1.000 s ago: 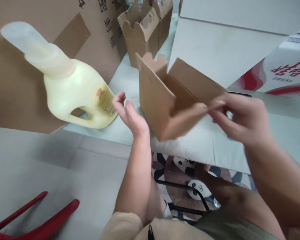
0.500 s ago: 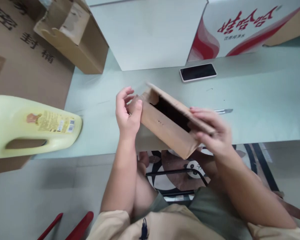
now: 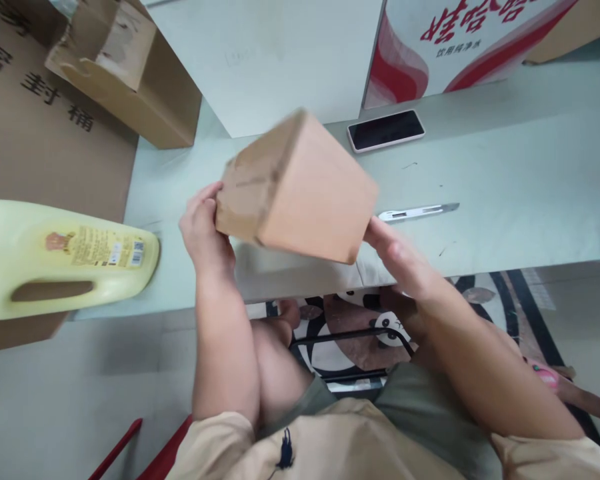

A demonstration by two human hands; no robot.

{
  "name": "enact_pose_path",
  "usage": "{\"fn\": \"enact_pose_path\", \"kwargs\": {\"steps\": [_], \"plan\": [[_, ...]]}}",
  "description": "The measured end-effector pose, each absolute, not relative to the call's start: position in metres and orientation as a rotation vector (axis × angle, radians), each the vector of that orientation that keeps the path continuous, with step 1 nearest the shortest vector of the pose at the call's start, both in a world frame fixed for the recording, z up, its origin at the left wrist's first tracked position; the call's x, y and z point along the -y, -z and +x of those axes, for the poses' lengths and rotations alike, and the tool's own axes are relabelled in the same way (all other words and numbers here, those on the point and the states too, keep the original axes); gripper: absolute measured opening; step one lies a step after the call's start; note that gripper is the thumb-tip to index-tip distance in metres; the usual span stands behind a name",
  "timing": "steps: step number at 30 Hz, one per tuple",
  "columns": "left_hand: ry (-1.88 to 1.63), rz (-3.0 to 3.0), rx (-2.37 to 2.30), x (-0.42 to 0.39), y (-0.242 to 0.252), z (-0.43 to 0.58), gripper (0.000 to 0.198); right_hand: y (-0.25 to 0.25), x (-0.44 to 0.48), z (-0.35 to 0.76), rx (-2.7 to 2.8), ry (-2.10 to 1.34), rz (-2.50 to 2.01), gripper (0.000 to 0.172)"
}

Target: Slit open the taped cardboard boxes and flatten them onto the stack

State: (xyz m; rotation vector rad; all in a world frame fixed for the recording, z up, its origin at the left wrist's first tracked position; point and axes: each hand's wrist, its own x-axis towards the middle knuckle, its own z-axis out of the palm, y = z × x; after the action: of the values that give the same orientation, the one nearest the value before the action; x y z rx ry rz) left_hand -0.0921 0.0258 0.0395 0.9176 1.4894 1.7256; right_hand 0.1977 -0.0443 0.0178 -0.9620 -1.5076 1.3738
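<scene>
Aslant: carton (image 3: pixel 305 193), tape (image 3: pixel 246 187) leftward, long axis unclear; left hand (image 3: pixel 203 230) gripping, right hand (image 3: pixel 401 258) outstretched.

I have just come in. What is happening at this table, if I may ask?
Someone is holding a small cardboard box tilted over a table, the left hand gripping one end, the right hand at its lower right corner. A slim knife and a phone lie on the table, untouched.
</scene>
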Motion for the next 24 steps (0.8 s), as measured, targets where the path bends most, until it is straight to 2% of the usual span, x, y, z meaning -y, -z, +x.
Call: {"fn": "enact_pose_path", "kwargs": {"steps": [1, 3, 6, 9, 11, 12, 13, 15, 17, 18, 19, 21, 24], "plan": [[-1.658, 0.798, -1.465, -0.025, -0.036, -0.091, 0.025, -0.023, 0.044, 0.195, 1.596, -1.296, -0.897, 0.069], [-1.429, 0.635, -1.387, -0.022, -0.028, -0.086, 0.043, -0.034, 0.045, 0.19, 1.74, -1.086, -0.895, 0.066], [-0.948, 0.677, -1.282, -0.011, -0.017, -0.078, 0.065, -0.042, 0.044, 0.188, 1.791, -0.895, -0.984, 0.065], [-0.371, 0.822, -1.213, -0.003, -0.02, -0.074, 0.06, -0.039, 0.043, 0.193, 1.688, -0.781, -1.0, 0.05], [-0.032, 0.951, -1.22, -0.003, -0.028, -0.075, 0.046, -0.034, 0.042, 0.196, 1.664, -0.738, -0.995, 0.04], [0.029, 1.019, -1.299, -0.004, -0.031, -0.076, 0.04, -0.032, 0.042, 0.197, 1.682, -0.736, -0.997, 0.037], [-0.025, 1.09, -1.439, -0.006, -0.033, -0.077, 0.036, -0.031, 0.042, 0.196, 1.711, -0.744, -1.003, 0.034], [-0.506, 1.261, -1.759, -0.012, -0.033, -0.08, 0.037, -0.029, 0.043, 0.193, 1.776, -0.774, -1.02, 0.031], [-1.132, 1.523, -1.774, -0.016, -0.028, -0.082, 0.052, -0.029, 0.044, 0.188, 1.834, -0.802, -0.984, 0.033], [-1.323, 1.706, -1.643, -0.018, -0.025, -0.082, 0.06, -0.029, 0.044, 0.186, 1.854, -0.817, -0.954, 0.035], [-1.388, 1.894, -1.477, -0.019, -0.021, -0.082, 0.064, -0.028, 0.044, 0.184, 1.856, -0.833, -0.936, 0.038], [-1.294, 2.148, -1.234, -0.02, -0.015, -0.081, 0.06, -0.024, 0.042, 0.187, 1.781, -0.826, -1.004, 0.043], [-1.22, 2.226, -1.141, -0.02, -0.01, -0.078, 0.05, -0.009, 0.034, 0.208, 1.634, -0.556, -1.464, 0.039]]}}
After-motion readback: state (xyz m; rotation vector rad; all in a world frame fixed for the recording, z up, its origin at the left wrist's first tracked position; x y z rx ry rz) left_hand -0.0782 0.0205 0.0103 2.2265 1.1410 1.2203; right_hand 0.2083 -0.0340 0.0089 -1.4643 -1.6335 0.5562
